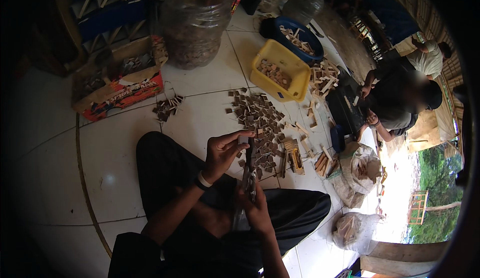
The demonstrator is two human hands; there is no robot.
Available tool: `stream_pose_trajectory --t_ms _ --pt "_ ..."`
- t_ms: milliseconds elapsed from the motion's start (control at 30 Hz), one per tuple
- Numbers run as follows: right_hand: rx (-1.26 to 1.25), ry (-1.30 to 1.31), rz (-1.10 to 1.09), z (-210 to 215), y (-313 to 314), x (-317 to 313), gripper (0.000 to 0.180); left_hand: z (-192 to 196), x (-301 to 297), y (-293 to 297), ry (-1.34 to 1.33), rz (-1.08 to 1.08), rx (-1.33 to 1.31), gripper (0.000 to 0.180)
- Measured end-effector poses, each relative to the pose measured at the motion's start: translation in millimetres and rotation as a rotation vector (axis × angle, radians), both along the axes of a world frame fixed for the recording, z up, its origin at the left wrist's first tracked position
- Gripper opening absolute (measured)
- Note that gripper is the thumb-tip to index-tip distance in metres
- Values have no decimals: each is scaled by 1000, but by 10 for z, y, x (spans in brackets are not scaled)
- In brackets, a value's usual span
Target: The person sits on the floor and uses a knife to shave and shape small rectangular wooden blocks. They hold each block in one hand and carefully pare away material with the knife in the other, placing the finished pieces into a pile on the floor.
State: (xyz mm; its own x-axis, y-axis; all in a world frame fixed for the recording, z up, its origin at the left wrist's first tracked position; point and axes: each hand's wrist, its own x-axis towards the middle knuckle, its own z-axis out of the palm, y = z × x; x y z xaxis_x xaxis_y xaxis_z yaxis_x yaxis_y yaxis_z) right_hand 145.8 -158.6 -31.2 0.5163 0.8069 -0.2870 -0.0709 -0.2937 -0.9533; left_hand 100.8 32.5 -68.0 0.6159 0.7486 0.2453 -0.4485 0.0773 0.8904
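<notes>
Between the thumb and fingers of my left hand [222, 150] is a small grey square tile [243, 139]. It sits against the upper end of a long, narrow black-and-metal hand tool [249, 174]. My right hand [256, 209] is closed around the lower part of that tool, over my crossed legs; the tool's exact kind is not clear. Just beyond my hands spreads a loose pile of small brown square pieces [252, 110] on the tiled floor. A yellow box [296, 159] lies at the pile's right side.
Past the pile stand a yellow tub [272, 89] and a blue basin [316, 53], both holding wooden pieces. A red-printed carton [125, 98] and a large clear plastic container [195, 18] are at far left. On the right are a white sack [347, 178] and a co-worker [397, 98].
</notes>
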Motion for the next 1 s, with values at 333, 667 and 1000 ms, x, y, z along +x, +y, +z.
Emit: stream_pose_trajectory --t_ms 333,667,1000 --pt "-311 -886 96 -63 47 208 89 -122 29 3 182 71 280 31" --pt "10 -710 -81 -28 46 442 77 -193 77 140 1 -28 -129 22" --pt "-140 -608 239 180 -100 584 77 -185 -51 303 11 -326 -335 26"
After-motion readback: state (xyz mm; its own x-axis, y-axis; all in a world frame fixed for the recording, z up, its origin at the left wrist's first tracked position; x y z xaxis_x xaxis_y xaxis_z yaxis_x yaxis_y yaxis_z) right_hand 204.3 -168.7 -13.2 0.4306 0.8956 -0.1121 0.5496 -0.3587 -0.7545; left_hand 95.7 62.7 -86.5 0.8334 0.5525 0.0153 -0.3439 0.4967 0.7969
